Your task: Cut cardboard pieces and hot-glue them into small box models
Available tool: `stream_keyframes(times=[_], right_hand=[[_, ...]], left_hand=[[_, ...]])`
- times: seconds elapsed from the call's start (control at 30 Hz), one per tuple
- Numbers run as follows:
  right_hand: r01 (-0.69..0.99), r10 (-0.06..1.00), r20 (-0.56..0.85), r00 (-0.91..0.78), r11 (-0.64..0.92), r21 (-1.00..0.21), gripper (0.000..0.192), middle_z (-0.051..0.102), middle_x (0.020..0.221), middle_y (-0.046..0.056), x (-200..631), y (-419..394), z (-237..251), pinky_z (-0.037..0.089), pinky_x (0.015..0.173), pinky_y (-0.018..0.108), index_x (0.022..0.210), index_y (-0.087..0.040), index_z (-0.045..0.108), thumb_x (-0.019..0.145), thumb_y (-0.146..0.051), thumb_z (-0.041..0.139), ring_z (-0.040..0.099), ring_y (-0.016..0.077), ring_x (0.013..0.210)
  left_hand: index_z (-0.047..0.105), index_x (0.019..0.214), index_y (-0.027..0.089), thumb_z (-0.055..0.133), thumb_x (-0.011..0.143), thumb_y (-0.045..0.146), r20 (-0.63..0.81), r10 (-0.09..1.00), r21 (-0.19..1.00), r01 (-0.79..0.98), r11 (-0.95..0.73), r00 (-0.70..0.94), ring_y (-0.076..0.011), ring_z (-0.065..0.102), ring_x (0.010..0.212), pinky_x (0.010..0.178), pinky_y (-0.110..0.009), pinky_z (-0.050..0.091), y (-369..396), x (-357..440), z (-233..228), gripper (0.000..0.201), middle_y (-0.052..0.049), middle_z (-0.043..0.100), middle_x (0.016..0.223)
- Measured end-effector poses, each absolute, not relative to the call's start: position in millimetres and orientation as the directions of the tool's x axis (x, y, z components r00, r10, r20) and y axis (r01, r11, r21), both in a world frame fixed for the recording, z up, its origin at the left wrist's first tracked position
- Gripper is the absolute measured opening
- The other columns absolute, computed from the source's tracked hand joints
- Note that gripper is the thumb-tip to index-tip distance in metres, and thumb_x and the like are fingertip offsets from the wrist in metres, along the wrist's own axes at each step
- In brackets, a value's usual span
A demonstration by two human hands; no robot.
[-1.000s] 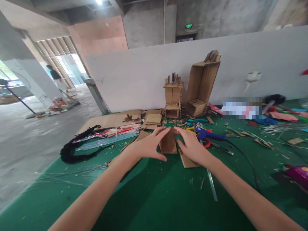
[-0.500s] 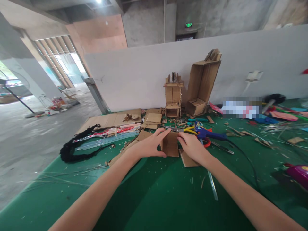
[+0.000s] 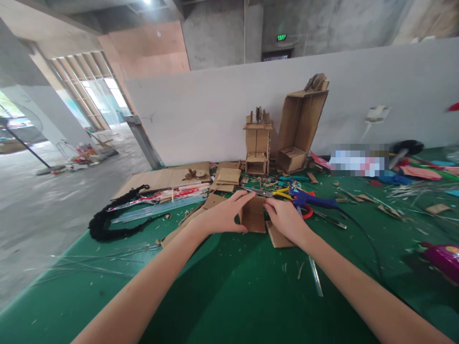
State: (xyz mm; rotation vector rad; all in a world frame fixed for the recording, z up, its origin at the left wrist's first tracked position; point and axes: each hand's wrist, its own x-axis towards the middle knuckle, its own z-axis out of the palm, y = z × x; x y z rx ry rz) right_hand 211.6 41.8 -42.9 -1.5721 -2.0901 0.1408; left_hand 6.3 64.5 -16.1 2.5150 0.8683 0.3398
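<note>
Cardboard piece (image 3: 253,219) upright on green table (image 3: 229,291), gripped between left hand (image 3: 220,216) and right hand (image 3: 285,219) fingers.

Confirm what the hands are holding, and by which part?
Both hold one small cardboard piece standing on the green table: left hand grips its left edge, right hand its right edge.

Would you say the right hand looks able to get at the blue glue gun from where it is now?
Probably yes: the right hand rests on the small cardboard piece, and the blue glue gun lies just beyond it with nothing standing between.
</note>
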Motion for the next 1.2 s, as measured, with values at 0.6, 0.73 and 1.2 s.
stream_keyframes(times=[0.6, 0.73, 1.2], right_hand=[[0.939, 0.931, 0.321, -0.173, 0.255, -0.232, 0.023, 0.070, 0.081, 0.010, 204.8, 40.5, -44.7, 0.036, 0.061, 0.026, 0.083, -0.016, 0.057, 0.092, -0.016, 0.036, 0.065, 0.0217, 0.076], [0.952, 0.931, 0.314, -0.189, 0.252, -0.174, 0.026, 0.070, 0.081, 0.010, 203.0, 38.5, -42.6, 0.037, 0.062, 0.028, 0.085, -0.015, 0.059, 0.093, -0.017, 0.034, 0.065, 0.0216, 0.075], [0.850, 0.861, -0.112, -0.496, 0.456, -0.264, 0.058, 0.060, 0.113, 0.010, 244.1, 2.3, -9.7, 0.045, 0.080, 0.041, 0.116, -0.021, 0.057, 0.063, -0.042, 0.070, 0.056, 0.0299, 0.099]], left_hand=[[0.015, 0.145, 0.024, 0.068, 0.066, 0.036, 0.094, 0.640, 0.469, 0.533, -0.704, 0.763, -0.0345, 0.034, 0.129, 0.102, -0.041, 0.035, 64.4, 7.1, -19.2, 0.096, -0.012, 0.016, 0.149], [0.014, 0.145, 0.025, 0.068, 0.066, 0.036, 0.093, 0.650, 0.470, 0.542, -0.696, 0.754, -0.0345, 0.036, 0.128, 0.099, -0.041, 0.037, 64.4, 7.6, -19.5, 0.096, -0.011, 0.015, 0.150], [0.011, 0.145, 0.029, 0.068, 0.068, 0.041, 0.071, 0.661, 0.454, 0.566, -0.688, 0.747, -0.0315, 0.035, 0.129, 0.099, -0.038, 0.036, 63.2, 5.6, -18.3, 0.096, -0.008, 0.015, 0.150]])
